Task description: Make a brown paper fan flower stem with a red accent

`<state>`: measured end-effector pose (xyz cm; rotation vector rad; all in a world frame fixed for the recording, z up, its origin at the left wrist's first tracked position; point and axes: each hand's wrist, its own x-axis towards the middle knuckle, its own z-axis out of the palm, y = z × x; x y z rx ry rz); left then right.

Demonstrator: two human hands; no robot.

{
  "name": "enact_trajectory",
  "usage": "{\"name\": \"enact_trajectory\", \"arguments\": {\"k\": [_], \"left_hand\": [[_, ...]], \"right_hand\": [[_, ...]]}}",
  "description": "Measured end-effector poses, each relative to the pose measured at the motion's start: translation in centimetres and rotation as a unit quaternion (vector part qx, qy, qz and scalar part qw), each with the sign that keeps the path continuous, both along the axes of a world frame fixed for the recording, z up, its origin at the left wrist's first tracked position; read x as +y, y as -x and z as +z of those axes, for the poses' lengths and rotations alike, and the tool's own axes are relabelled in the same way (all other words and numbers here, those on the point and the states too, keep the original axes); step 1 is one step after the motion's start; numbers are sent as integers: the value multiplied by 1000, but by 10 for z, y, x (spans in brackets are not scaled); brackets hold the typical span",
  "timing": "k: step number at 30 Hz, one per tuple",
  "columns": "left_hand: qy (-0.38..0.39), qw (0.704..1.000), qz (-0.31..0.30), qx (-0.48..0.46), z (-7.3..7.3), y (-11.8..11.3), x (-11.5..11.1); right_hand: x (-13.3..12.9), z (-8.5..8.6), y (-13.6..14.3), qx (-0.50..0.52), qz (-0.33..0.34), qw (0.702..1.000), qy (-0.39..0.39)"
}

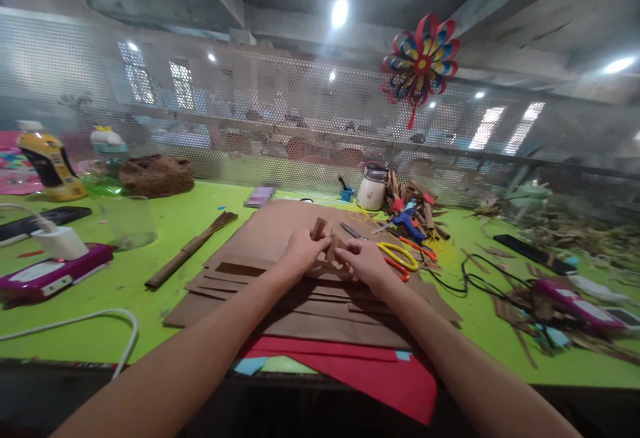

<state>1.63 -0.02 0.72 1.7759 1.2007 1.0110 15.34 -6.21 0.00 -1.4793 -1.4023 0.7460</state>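
Between my fingertips is a folded brown paper strip (333,249), held over a stack of brown paper sheets (270,221). My left hand (301,253) is closed on it, and one end of brown paper stands up above the fingers. From the other side my right hand (367,261) pinches it with thumb and forefinger. Loose brown strips (240,270) lie across the stack below my hands. Just right of my right hand are scissors with yellow handles (403,256), and orange handles (399,269) show below them. Red paper (370,371) sticks out under the stack at the table edge.
On the green table, a rolled paper bundle (187,253), a clear cup (129,223) and a purple power strip (60,273) are left. Right are a blue glue gun (407,223), black cable (467,281), a second power strip (575,305) and scraps. A jar (373,188) stands behind.
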Motion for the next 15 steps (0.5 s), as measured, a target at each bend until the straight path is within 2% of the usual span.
{"name": "enact_trajectory", "arguments": {"k": [6,11,15], "left_hand": [[-9,1000,-14,13,1,-1,-2],[-12,1000,-11,15,1,-3,-6],[2,999,-36,-14,3,-4,-10]], "right_hand": [[0,-4,2,-16,29,998,-46],[0,-6,4,-28,16,999,-31],[1,-7,2,-32,14,999,-26]]}}
